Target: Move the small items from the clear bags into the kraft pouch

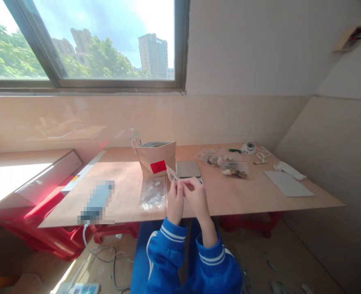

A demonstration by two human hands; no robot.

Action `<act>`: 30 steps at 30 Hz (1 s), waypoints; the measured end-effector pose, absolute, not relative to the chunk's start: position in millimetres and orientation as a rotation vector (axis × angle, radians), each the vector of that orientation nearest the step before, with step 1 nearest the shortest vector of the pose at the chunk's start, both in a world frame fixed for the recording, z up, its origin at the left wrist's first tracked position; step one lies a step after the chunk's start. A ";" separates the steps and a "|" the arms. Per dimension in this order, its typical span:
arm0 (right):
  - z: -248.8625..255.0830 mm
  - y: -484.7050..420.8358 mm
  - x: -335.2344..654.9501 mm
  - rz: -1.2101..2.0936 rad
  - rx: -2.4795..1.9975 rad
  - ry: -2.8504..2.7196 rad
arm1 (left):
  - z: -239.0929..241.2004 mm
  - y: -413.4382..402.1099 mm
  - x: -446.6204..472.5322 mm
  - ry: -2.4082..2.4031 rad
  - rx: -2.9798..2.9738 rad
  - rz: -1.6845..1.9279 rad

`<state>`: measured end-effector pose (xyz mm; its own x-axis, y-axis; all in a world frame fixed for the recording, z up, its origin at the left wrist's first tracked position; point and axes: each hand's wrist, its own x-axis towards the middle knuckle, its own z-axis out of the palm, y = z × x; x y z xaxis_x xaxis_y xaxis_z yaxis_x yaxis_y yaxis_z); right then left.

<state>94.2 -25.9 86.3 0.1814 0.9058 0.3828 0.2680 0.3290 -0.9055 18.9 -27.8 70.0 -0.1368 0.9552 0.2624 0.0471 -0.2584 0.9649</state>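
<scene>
Sunlit plywood table (248,196) runs under a wide window (85,41). Just in front of the brown paper pouch (157,162), both hands meet: left hand (175,201) and right hand (196,197) pinch a small clear bag (172,174) between narrowly closed fingertips, palms facing each other, blue-sleeved forearms rising from below. More clear bags (152,194) lie beside the pouch's base.

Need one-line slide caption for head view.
Both hands hold a small clear bag over a wooden table.
</scene>
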 end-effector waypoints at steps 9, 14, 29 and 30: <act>71.1 -27.2 94.9 0.967 -1.034 -1.344 | 62.1 -21.1 8.1 1.355 1.332 1.487; 68.7 -27.5 100.3 0.842 -1.090 -1.317 | 63.5 -21.0 16.9 1.321 1.407 1.508; 57.5 -31.4 104.0 0.461 -1.331 -1.241 | 50.9 -31.9 12.9 1.423 1.574 1.522; 55.7 -30.5 108.0 0.420 -1.366 -1.159 | 50.7 -32.5 10.2 1.473 1.540 1.538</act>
